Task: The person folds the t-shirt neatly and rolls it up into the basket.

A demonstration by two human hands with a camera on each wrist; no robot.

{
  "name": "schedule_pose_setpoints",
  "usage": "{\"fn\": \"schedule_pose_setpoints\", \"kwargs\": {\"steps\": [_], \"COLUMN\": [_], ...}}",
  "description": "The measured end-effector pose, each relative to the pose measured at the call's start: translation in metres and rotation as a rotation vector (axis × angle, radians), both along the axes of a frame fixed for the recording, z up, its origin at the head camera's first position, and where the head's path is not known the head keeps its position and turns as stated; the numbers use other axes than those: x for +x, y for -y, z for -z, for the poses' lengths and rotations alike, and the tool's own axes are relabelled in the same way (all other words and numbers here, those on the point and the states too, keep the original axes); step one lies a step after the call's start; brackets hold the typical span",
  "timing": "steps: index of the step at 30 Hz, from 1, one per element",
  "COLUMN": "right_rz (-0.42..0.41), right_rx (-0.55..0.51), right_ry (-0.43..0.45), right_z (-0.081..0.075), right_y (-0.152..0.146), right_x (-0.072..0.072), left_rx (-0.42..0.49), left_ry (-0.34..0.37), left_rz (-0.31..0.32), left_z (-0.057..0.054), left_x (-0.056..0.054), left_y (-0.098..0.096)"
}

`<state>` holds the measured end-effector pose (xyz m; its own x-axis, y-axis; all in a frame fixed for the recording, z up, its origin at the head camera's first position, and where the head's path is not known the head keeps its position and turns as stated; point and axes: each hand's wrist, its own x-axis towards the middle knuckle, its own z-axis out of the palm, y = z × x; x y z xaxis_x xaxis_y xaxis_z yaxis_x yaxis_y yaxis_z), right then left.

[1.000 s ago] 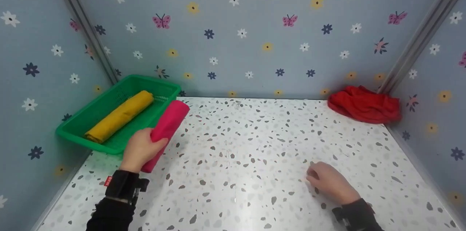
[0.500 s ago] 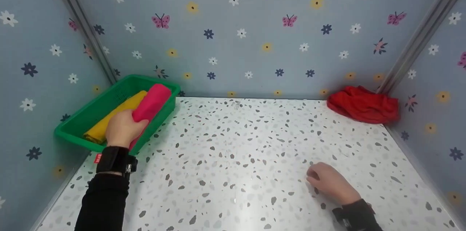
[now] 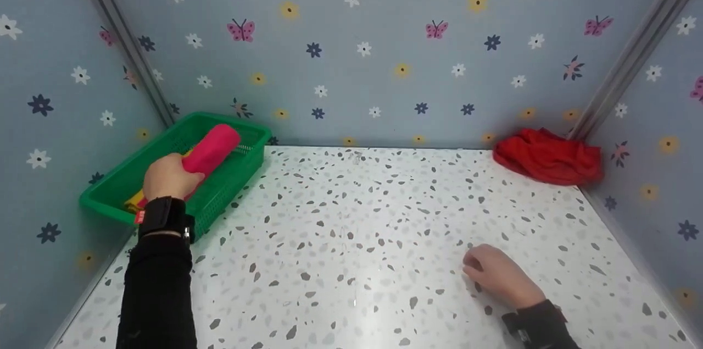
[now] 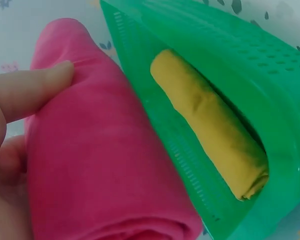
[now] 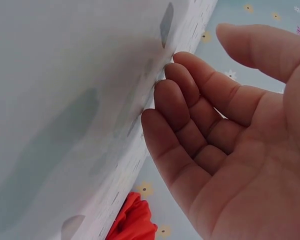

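My left hand [image 3: 169,178] grips a rolled pink cloth [image 3: 213,147] over the green basket [image 3: 236,187] at the left. In the left wrist view the thumb presses along the side of the pink roll, whose coiled end faces the camera. A rolled yellow cloth [image 4: 210,122] lies inside the basket; from the head view most of it is hidden behind my left hand and the pink roll. My right hand [image 3: 502,275] rests near the tabletop at the right with fingers loosely curled. Its palm and fingers [image 5: 172,105] hold nothing in the right wrist view.
A crumpled red cloth [image 3: 549,156] lies in the back right corner. The speckled white tabletop [image 3: 351,217] is bordered by flower-patterned panels [image 3: 351,63] at the back and both sides, with grey metal posts [image 3: 118,35] in the corners.
My left hand has carried the pink roll leftward from beside the basket to over it, now covering much of the yellow roll. My right hand has stayed in place.
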<state>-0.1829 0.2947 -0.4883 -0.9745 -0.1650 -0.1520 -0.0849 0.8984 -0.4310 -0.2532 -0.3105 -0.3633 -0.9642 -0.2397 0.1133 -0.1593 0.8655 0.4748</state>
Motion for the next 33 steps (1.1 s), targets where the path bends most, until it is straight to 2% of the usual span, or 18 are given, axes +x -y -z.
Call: {"fn": "schedule_pose_setpoints", "kwargs": {"steps": [8, 12, 15, 23, 31, 33], "right_rz": [-0.004, -0.049, -0.062, -0.031, -0.011, -0.009], "right_rx": [0.005, -0.004, -0.009, 0.000, -0.011, -0.009], "right_ry": [-0.003, -0.054, -0.077, -0.032, -0.010, -0.007], "right_z": [0.001, 0.001, 0.001, -0.001, 0.003, 0.004], "right_y": [-0.001, -0.001, -0.001, 0.001, 0.000, 0.000], "right_x": [0.000, 0.002, 0.003, 0.002, -0.002, -0.002], "left_rx": [0.030, 0.009, 0.008, 0.027, 0.073, 0.079], "left_ry": [0.019, 0.006, 0.021, 0.080, 0.031, 0.046], "left_rz": [-0.054, -0.071, -0.092, -0.108, -0.132, -0.108], "left_z": [0.003, 0.007, 0.009, 0.015, 0.027, 0.031], "left_x": [-0.007, -0.011, -0.014, -0.021, -0.026, -0.026], "left_y": [0.006, 0.003, -0.002, -0.006, -0.004, -0.003]}}
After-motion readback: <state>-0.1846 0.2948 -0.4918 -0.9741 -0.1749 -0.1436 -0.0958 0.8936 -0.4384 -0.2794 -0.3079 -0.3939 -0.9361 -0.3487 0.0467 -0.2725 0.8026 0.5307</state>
